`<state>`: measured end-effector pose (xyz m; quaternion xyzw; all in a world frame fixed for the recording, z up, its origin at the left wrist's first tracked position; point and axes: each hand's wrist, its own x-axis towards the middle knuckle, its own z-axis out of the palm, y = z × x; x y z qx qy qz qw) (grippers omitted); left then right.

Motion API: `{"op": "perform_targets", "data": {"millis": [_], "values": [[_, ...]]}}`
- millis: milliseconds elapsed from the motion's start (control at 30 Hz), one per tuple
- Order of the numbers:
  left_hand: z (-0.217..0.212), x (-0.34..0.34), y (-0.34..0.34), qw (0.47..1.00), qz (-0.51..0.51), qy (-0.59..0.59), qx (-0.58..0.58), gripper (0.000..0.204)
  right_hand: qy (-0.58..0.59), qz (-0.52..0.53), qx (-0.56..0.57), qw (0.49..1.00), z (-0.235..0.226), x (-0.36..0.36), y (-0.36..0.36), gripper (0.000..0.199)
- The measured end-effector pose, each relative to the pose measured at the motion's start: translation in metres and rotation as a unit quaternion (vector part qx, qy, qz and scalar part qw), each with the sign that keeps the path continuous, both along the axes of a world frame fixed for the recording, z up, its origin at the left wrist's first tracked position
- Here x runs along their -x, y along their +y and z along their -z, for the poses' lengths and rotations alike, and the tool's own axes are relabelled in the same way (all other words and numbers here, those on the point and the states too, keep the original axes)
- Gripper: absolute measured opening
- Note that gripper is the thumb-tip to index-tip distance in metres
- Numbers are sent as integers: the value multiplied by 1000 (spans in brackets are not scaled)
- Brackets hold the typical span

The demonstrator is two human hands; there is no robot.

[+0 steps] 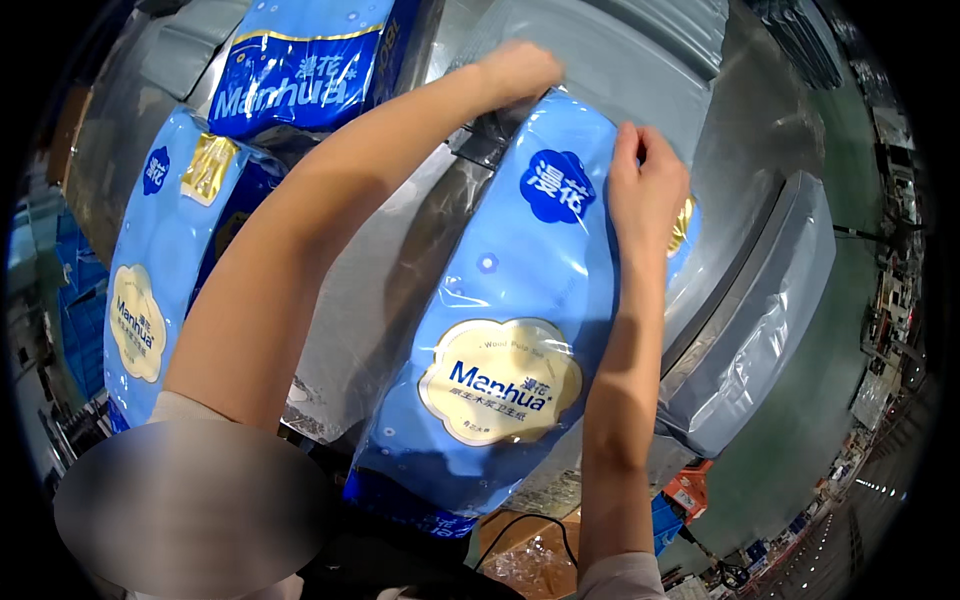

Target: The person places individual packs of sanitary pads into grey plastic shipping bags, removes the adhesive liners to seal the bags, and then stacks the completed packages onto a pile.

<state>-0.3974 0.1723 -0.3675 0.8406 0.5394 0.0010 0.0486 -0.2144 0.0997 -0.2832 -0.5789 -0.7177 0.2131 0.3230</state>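
light blue plastic wraps the big pack of tissue rolls that lies lengthwise in front of the person, its far end pushed against a grey plastic mailer bag. the left hand curls over the pack's far top corner, where the grey film bunches up, and the right hand presses flat on the pack's upper right side, fingers together. both hands touch the pack; neither is clenched around it. the step in hand looks like sliding the pack into the grey bag, with the mouth only just at the far end. the next move likely calls for holding the bag's opening wide while the pack goes deeper. 2 more blue packs lie to the left, and sealed grey parcels sit to the right.
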Motion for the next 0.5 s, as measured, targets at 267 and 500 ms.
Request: {"op": "perform_targets", "data": {"millis": [267,500], "values": [[-66,-20,-21,938,-9,-182,-295,12,-287,10,-105,952,-8,-13,80,48],[-3,-28,-66,782,-363,-482,-154,22,226,215,-20,950,96,-122,46,31]]}}
